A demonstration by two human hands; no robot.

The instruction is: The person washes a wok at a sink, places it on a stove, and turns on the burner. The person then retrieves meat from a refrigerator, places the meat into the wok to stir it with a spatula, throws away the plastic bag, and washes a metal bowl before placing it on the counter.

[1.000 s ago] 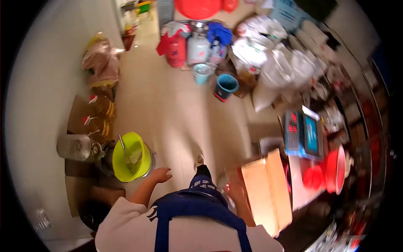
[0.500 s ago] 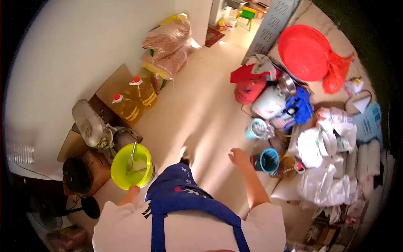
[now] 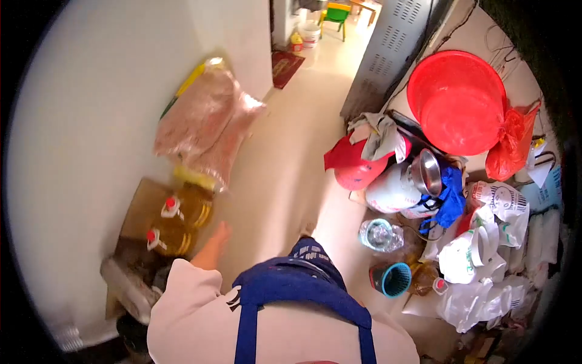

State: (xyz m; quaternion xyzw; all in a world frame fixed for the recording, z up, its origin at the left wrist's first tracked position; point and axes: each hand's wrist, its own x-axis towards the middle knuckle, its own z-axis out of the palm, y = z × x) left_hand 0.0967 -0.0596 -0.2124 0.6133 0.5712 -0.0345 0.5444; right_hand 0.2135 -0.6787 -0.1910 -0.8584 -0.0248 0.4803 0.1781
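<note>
My left hand [image 3: 222, 232] reaches forward over the floor, to the right of two large oil bottles with red caps [image 3: 176, 221]. It is blurred, and I cannot make out its fingers; nothing shows hanging from it. My right hand is out of sight behind my body. I wear a blue apron [image 3: 297, 282] over a light top. The lime-green bucket is no longer visible.
Pink-filled sacks [image 3: 206, 127] lean on the left wall. On the right are a red basin [image 3: 458, 100], gas cylinders [image 3: 394, 185], a teal basket [image 3: 397, 280] and white plastic bags [image 3: 467, 255]. A grey metal cabinet [image 3: 388, 54] flanks the passage ahead.
I have moved forward, nearer the sacks and doorway. My left hand, earlier at the bucket's rim, is now ahead beside the oil bottles. My right hand and the bucket have left the view.
</note>
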